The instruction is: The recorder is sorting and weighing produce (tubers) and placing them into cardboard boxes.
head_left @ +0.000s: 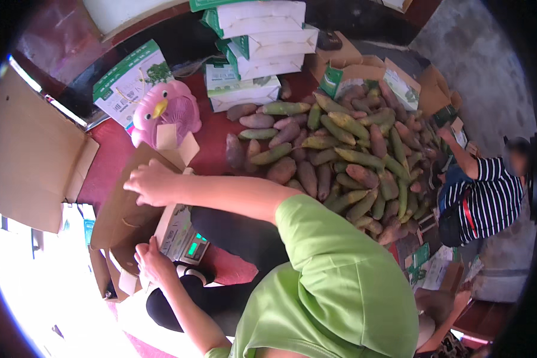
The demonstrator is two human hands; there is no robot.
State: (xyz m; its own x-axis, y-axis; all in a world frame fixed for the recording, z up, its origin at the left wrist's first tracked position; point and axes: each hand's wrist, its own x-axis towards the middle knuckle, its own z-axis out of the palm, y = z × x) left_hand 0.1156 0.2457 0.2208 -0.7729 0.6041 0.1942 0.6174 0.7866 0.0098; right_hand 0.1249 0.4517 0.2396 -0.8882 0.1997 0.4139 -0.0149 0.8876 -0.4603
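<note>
My right hand (153, 182) is held over the raised brown flap of an opened cardboard box (118, 222), its fingers bent and apart, and nothing shows in them. Lower down, my left hand (154, 261) closes on the near edge of that box, thumb up; its fingertips are partly hidden. The box stands tilted beside a digital scale (194, 246) with a lit green display. Small side flaps stick out at both ends of the box. Its inside is mostly hidden from view.
Long, plump green and purple produce (346, 161) lies in a big pile to the right. Stacked white-and-green cartons (262, 42) stand behind, near a pink bird-shaped fan (167, 110). A person in a striped shirt (486, 200) is at the far right. A tall cardboard sheet (33, 143) stands left.
</note>
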